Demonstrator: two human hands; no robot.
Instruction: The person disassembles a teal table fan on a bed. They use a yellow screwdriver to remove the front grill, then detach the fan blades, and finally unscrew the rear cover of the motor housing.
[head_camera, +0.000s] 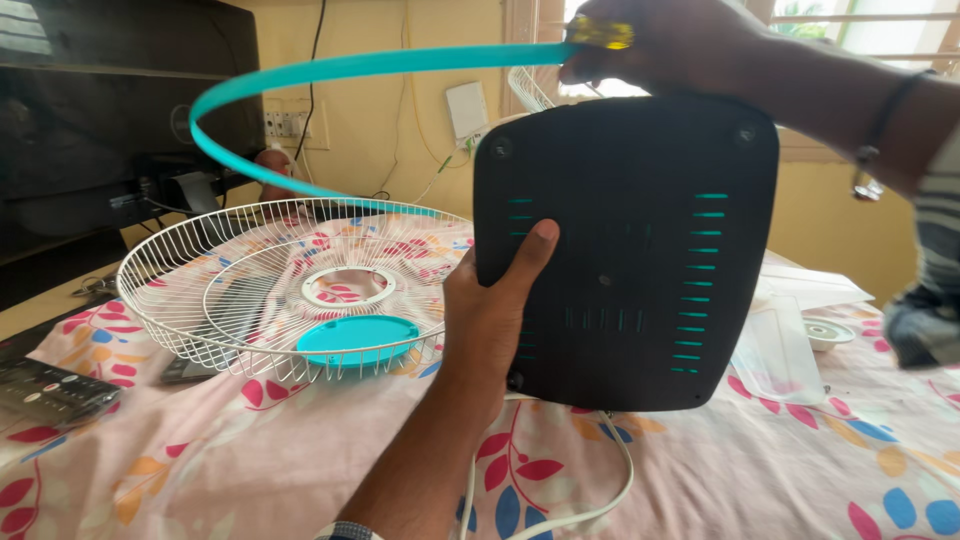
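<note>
Base (640, 250): black, squarish panel with rounded corners, rows of teal-backed vent slots down both sides and along the lower middle, a screw recess at each upper corner; held upright above the bed, tilted slightly, underside facing the camera. Left hand (490, 310): grips the base by its left edge, thumb laid flat on the black face, fingers hidden behind it. Right hand (665, 45): at the top edge of the base, closed around a screwdriver (600, 32) with a yellow handle; the tip is hidden behind the hand, so whether it meets a screw cannot be told. A bracelet sits on that wrist. Cord (590, 490): white, runs from under the base and loops across the sheet. Ring (330, 80): teal band, curving from near the right hand out to the left and back down behind the grille. Grille (200, 270): white wire, round, lying dished on the bed well left of the base, with a white centre ring. Cap (357, 338): teal, oval disc, resting just inside the grille's near rim. Sheet (760, 470): pink with a coloured leaf and flower print. Remote (50, 390): dark, at the left edge. Monitor (120, 120): dark screen, upper left. Papers (810, 285): white, right of the base, beside a clear plastic bag.
</note>
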